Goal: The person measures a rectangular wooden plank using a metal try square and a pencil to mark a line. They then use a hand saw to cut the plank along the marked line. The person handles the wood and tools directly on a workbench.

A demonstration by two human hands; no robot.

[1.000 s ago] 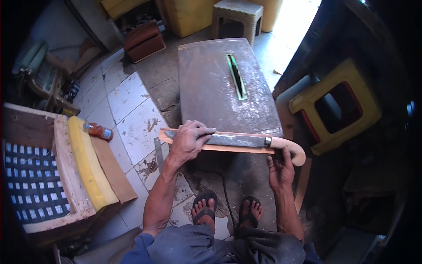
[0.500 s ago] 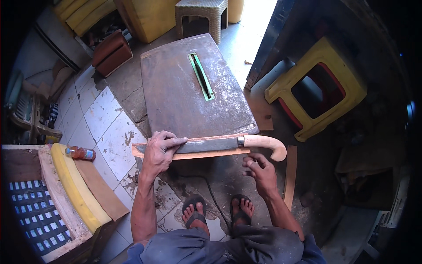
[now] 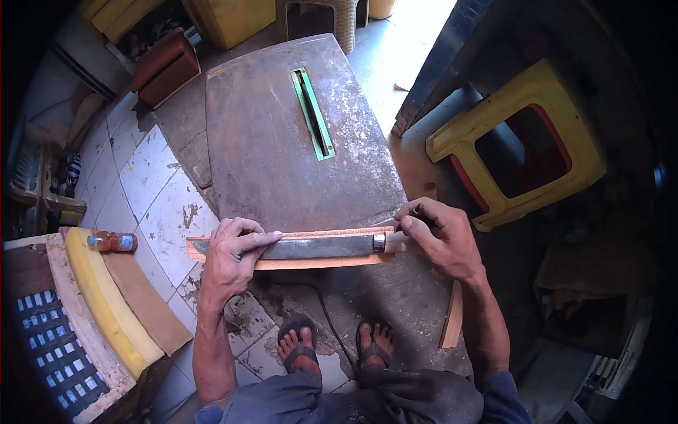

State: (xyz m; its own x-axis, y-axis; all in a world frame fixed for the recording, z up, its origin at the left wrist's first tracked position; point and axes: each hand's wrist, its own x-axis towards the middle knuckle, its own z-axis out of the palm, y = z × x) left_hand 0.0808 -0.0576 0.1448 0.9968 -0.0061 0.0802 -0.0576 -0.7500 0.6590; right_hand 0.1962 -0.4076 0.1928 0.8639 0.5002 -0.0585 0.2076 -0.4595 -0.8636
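A machete with a dark blade, a metal collar and a pale wooden handle lies along a reddish wooden board. My left hand is closed over the tip end, thumb and fingers pressing the blade against the board. Over the handle, my right hand pinches a thin dark pencil-like stick, its end close to the board's right end. That hand hides most of the curved handle. Board and machete sit at the near edge of a worn metal-topped table.
A green-framed slot opens in the tabletop. To the right stands a tipped yellow stool, with a wood strip below. A bottle rests on a padded bench at left. A dark cord runs near my feet.
My right hand has risen from below the handle to over it, with the dark stick now showing. The board and machete have shifted slightly left in view, my left hand still on them.
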